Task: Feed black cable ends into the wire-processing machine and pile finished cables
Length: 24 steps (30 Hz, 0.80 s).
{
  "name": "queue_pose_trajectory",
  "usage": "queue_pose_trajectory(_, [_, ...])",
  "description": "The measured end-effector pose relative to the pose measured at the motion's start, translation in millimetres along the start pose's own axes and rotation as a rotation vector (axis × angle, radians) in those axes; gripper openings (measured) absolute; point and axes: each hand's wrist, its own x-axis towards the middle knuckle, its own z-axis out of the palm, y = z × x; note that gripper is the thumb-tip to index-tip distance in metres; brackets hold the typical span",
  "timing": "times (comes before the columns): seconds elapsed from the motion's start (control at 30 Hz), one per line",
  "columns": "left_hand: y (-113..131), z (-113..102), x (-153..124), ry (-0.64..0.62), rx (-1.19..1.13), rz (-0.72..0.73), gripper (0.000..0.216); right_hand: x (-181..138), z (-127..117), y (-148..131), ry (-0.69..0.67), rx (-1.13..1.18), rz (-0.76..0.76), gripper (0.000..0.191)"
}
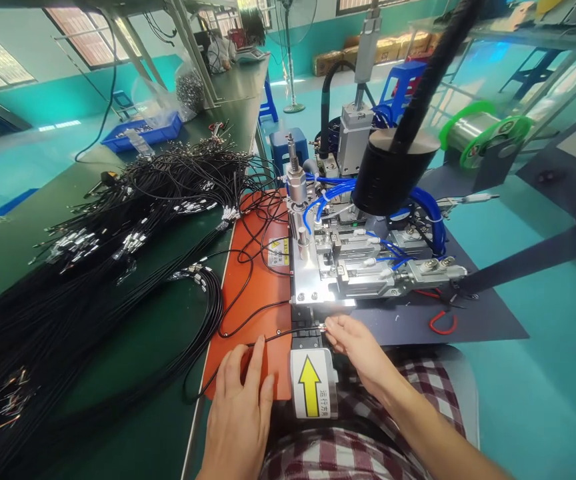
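My right hand pinches the metal tip of a thin black cable at the front edge of a small metal machine. That cable runs left across the orange mat. My left hand lies flat on the mat's near edge, fingers stretched out over the same cable. Just between my hands a white label with a yellow arrow points toward the machine.
A big heap of black cables with metal ends covers the green bench to the left. A blue tray stands at the back. A black cylinder on a hose hangs over the machine. A green wire spool sits right.
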Motion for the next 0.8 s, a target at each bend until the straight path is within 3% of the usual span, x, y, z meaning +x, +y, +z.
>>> queue_pose_trajectory(0.27, [-14.0,-3.1,10.8,-0.052,0.016,0.093,0.044,2.6,-5.2,8.8,0.000,-0.008,-0.004,0.043])
queue_pose_trajectory(0.43, [-13.0,-5.9,9.8,0.005,0.043,0.131,0.044,-0.5,-35.6,41.1,0.111,0.035,-0.052,0.046])
queue_pose_trajectory(0.6, [-18.4,0.3,7.4,0.037,0.064,0.145,0.045,-16.1,-63.7,59.5,0.229,0.035,-0.002,0.041])
queue_pose_trajectory(0.8, [-22.1,3.7,5.5,0.072,0.111,0.171,0.045,-31.8,-59.9,56.4,0.301,0.084,0.084,0.040])
